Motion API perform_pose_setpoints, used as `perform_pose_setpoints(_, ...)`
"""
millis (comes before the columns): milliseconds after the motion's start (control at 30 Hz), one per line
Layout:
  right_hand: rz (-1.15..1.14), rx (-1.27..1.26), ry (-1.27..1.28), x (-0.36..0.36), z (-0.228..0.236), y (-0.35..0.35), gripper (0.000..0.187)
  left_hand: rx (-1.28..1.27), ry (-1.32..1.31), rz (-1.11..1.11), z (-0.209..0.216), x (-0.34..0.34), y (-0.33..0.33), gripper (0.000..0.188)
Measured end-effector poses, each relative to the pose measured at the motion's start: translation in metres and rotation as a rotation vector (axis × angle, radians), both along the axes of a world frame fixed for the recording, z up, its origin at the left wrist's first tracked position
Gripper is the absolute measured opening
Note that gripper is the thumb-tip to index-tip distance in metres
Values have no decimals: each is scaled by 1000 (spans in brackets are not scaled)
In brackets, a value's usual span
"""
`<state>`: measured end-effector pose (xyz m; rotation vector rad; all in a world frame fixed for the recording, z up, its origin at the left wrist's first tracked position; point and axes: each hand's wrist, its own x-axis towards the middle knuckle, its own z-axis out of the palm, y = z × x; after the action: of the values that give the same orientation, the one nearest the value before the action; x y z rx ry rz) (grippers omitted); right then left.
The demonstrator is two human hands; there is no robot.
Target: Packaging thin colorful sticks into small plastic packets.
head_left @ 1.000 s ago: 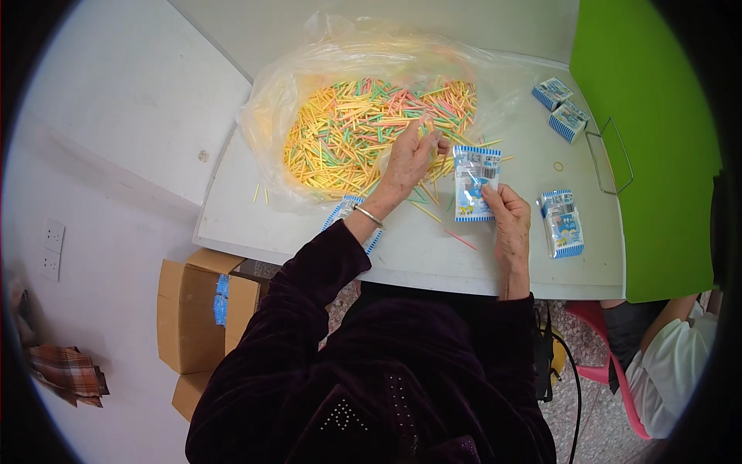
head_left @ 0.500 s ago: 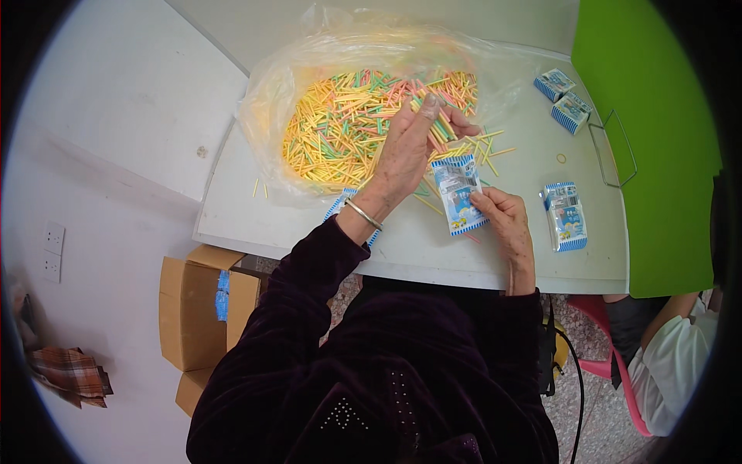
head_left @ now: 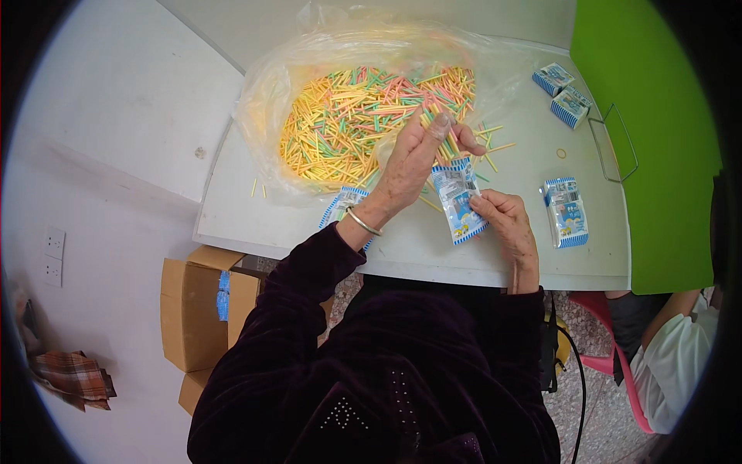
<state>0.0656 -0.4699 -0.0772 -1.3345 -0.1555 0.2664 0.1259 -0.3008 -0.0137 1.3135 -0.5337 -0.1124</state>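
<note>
In my left hand is a bundle of thin pastel sticks, yellow, pink and green, gripped between thumb and fingers. Their lower ends meet the top edge of a small blue-and-white packet; whether they are inside it I cannot tell. My right hand pinches that packet by its right side. Beyond my left hand, a large heap of the same sticks lies in a spread clear plastic bag. Another blue-and-white packet lies partly hidden under my left wrist.
Loose sticks lie right of the bag. A stack of packets, two more bundles and a rubber band rest on the table's right side, beside a green panel. An open cardboard box stands below left; another person sits at lower right.
My left hand has shifted slightly right and down with the sticks, closer over the packet's top edge. The packet has tilted a little in my right hand.
</note>
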Motion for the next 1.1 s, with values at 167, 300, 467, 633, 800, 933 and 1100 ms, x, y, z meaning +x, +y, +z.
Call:
perform_pose_setpoints(167, -19, 36, 2, -3, 3, 2, 22, -14, 2, -26, -9, -11, 1, 38)
perform_pose_setpoints(300, -29, 43, 2, -3, 0, 3, 21, 105, 35, -65, -9, -14, 4, 34)
perform_pose_setpoints(467, -96, -21, -95, 1, -11, 1, 24, 209, 10, -144, -20, -9, 15, 33)
perform_pose_setpoints(633, -139, -70, -130, 6, -15, 1, 25, 206, -2, -159, -12, -6, 22, 32)
perform_pose_setpoints(800, -187, -98, -182, 6, -9, 8, 21, 496, -270, -145, -5, 1, 32, 47)
perform_pose_setpoints(933, -198, -62, -173, 5, -7, 12, 22, 863, -634, -63, 0, -1, 39, 57)
perform_pose_setpoints(1100, -193, -19, -174, 6, -6, 12, 23, 707, -407, -43, 9, -2, 35, 58)
